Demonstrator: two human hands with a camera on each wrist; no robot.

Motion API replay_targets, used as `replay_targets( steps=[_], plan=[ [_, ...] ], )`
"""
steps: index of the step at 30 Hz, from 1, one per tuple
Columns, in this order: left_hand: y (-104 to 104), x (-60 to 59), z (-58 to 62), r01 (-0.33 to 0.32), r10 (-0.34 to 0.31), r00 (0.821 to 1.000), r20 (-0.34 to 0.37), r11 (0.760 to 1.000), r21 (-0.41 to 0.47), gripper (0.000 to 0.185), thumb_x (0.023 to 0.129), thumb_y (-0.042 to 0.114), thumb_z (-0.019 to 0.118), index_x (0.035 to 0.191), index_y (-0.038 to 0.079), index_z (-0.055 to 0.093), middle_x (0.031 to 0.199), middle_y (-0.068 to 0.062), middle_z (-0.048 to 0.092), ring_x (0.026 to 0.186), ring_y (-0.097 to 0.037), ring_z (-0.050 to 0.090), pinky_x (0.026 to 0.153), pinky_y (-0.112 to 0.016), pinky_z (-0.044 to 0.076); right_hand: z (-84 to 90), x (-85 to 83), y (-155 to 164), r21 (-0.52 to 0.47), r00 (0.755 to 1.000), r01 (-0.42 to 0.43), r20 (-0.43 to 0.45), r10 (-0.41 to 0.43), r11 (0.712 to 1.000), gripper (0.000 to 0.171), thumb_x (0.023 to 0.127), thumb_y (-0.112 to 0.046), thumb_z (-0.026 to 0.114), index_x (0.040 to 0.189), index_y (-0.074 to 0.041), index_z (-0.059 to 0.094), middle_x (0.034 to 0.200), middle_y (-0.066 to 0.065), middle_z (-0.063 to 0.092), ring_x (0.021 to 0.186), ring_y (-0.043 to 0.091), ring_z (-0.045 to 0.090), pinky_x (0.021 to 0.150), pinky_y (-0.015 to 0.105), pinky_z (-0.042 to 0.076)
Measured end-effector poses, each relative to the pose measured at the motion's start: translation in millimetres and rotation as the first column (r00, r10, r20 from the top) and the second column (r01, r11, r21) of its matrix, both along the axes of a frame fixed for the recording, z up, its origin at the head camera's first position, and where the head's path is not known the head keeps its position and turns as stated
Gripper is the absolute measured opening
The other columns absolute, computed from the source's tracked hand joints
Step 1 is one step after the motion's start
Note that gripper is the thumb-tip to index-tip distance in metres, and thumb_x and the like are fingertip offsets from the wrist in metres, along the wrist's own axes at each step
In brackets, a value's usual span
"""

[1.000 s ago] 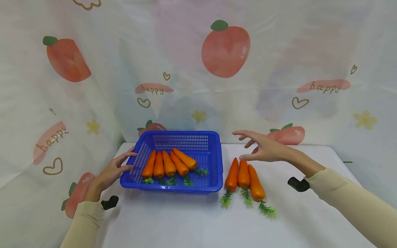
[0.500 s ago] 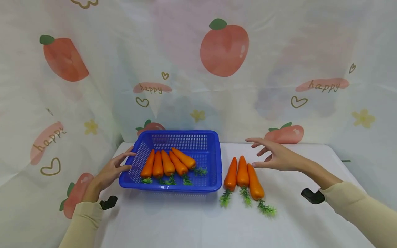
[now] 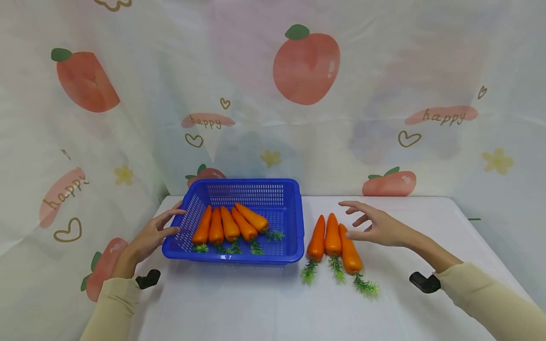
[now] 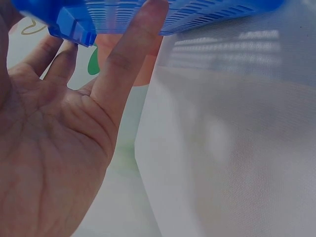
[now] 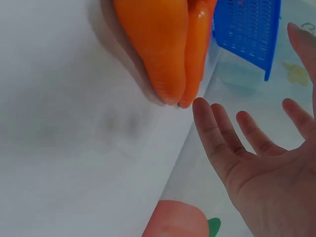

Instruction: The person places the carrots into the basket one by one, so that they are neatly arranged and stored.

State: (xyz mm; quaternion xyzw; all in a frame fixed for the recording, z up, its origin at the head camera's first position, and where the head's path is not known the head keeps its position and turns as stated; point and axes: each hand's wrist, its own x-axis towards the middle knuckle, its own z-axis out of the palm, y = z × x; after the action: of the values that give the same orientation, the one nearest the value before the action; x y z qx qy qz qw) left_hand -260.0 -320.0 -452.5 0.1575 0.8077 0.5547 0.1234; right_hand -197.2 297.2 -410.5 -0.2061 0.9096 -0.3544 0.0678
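My left hand [image 3: 149,237] rests at the left side of a blue plastic basket [image 3: 297,222], fingertips at its rim and thumb stretched along it. From below, the left wrist view shows straight fingers against the basket's wall [image 4: 197,15]. Inside lie several orange carrots [image 3: 231,225] with green leafy tops, side by side, tips toward the back. Three more carrots [image 3: 332,237] lie on the table right of the basket. Over the rightmost of these hovers my right hand [image 3: 381,227], fingers spread and holding nothing; its thumb overlaps that carrot's upper part in the head view.
A white cloth covers the table [image 3: 273,298]. Behind it and along the left hangs a pale curtain [image 3: 251,76] printed with fruit, hearts and lettering. A black camera mount [image 3: 425,282] sticks out from the right wrist, another from the left.
My right hand has moved to the right, away from the basket, and then down closer to the rightmost carrot. The left hand keeps its place at the basket, and the carrots have not moved.
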Motion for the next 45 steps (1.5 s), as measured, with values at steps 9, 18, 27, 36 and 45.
replay_targets(
  steps=[9, 18, 27, 36, 45],
  plan=[
    [1.9, 2.2, 5.5, 0.014, -0.014, 1.0, 0.002, 1.0, 0.019, 0.053, 0.104, 0.016, 0.059, 0.153, 0.005, 0.042, 0.174, -0.002, 0.005, 0.154, -0.049, 0.007, 0.102, -0.063, 0.048, -23.7, 5.4, -1.2, -0.04, 0.997, 0.009, 0.08, -0.006, 0.999, 0.08, 0.09, -0.033, 0.08, 0.156, -0.016, 0.038, 0.143, 0.03, 0.05, 0.108, 0.037, 0.064, 0.075, 0.032, 0.061],
    [0.3, 0.0, 3.7, 0.011, -0.011, 1.0, 0.013, 1.0, 0.023, 0.055, 0.103, 0.017, 0.06, 0.154, 0.007, 0.042, 0.174, -0.001, 0.004, 0.154, -0.05, 0.008, 0.102, -0.065, 0.046, -38.5, 5.4, -1.1, -0.058, 0.99, 0.014, 0.141, -0.005, 0.998, 0.081, 0.09, -0.026, 0.08, 0.156, -0.009, 0.037, 0.143, 0.033, 0.046, 0.101, 0.03, 0.066, 0.076, 0.035, 0.061],
    [1.3, 0.5, 2.7, -0.001, 0.0, 1.0, 0.016, 1.0, 0.01, 0.054, 0.103, 0.018, 0.061, 0.153, 0.008, 0.043, 0.174, -0.001, 0.006, 0.154, -0.049, 0.009, 0.102, -0.068, 0.045, -48.6, 7.8, -1.2, -0.064, 0.976, 0.056, 0.216, -0.041, 0.996, 0.08, 0.089, -0.026, 0.081, 0.155, -0.008, 0.038, 0.14, 0.032, 0.044, 0.092, 0.026, 0.065, 0.071, 0.032, 0.06],
    [1.0, 1.4, 1.8, 0.001, -0.001, 1.0, 0.018, 1.0, 0.016, 0.055, 0.103, 0.018, 0.061, 0.154, 0.008, 0.043, 0.174, -0.001, 0.005, 0.153, -0.05, 0.01, 0.102, -0.067, 0.045, -48.7, 8.1, -1.3, -0.065, 0.965, 0.05, 0.26, -0.031, 0.997, 0.078, 0.091, -0.026, 0.079, 0.154, -0.002, 0.04, 0.131, 0.028, 0.05, 0.086, 0.026, 0.064, 0.069, 0.031, 0.057],
    [-0.4, 0.2, 0.7, 0.005, -0.006, 1.0, 0.017, 1.0, 0.018, 0.054, 0.103, 0.018, 0.061, 0.154, 0.008, 0.042, 0.174, -0.001, 0.004, 0.154, -0.049, 0.009, 0.102, -0.069, 0.044, -46.4, 7.1, -1.5, -0.037, 0.948, 0.065, 0.313, -0.05, 0.997, 0.078, 0.091, -0.029, 0.079, 0.153, 0.0, 0.041, 0.126, 0.024, 0.055, 0.096, 0.028, 0.064, 0.079, 0.039, 0.056]
  ],
)
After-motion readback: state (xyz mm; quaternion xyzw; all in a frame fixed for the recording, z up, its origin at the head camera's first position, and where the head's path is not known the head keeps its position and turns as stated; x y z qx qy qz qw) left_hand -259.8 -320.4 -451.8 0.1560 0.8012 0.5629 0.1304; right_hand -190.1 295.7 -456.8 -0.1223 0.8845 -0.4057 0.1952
